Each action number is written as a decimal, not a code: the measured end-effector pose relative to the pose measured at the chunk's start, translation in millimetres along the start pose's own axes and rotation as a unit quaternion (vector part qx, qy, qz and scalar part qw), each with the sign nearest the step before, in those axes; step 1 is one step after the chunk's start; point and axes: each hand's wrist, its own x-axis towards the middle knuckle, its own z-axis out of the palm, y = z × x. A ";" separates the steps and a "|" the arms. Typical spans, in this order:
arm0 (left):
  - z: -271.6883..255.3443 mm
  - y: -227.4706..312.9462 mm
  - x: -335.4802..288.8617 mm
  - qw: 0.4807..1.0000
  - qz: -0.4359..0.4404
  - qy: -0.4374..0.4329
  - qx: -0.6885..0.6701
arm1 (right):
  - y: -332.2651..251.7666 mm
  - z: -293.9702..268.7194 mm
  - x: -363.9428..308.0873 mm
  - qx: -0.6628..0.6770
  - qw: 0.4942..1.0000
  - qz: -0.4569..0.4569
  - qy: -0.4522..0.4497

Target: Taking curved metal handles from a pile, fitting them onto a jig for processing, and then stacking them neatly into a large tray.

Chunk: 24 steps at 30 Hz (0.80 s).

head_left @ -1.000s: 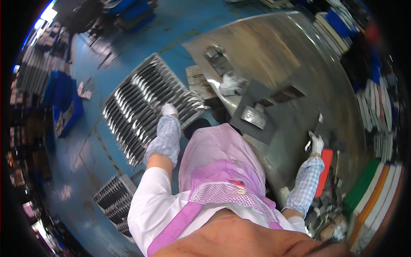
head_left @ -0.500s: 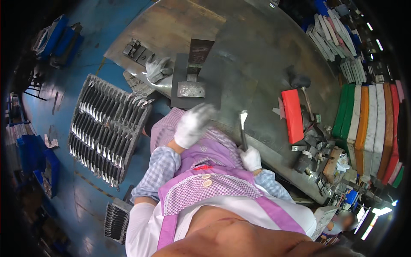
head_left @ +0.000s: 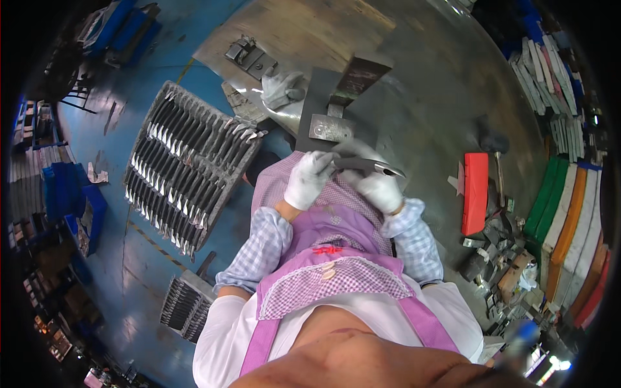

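Note:
Both my hands wear white gloves and meet over my lap, at the near edge of the metal table. The left hand (head_left: 308,180) is closed, its fingertips pinched on the left end of a dark-handled tool with a shiny metal tip (head_left: 363,165). That tool lies crosswise, tip to the right. Beneath it and against it is my right hand (head_left: 381,191); its fingers are smeared by motion, so their grip cannot be made out. Just beyond the hands stands a steel fixture (head_left: 332,128) with a tall upright plate, on a dark base plate.
On my left a grey tray (head_left: 228,197) holds rows of similar dark pieces with shiny ends; a second such tray (head_left: 194,284) sits nearer. A grey glove (head_left: 281,89) and a metal block (head_left: 250,57) lie on the table's far left. Rightward are a red box (head_left: 475,194) and a hammer (head_left: 497,145).
My left hand has come right to the tool, which my right hand held upright before. The tool has moved up and turned from upright to crosswise. The view has shifted, too.

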 end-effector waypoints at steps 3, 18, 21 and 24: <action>-4.8 -6.1 1.6 0.992 -0.098 0.037 -0.067 | 13.0 14.5 22.5 -0.470 0.849 -0.233 0.069; -13.2 -18.2 65.5 0.967 -0.130 0.204 -0.078 | -13.1 18.6 80.1 -0.393 0.887 -0.097 0.224; 2.0 -20.4 64.0 0.968 -0.197 0.154 0.020 | -17.0 -7.3 73.4 -0.222 0.962 0.054 0.152; 6.1 -30.8 61.0 0.966 -0.208 0.152 0.022 | 55.1 -32.7 54.1 -0.079 0.970 -0.012 0.230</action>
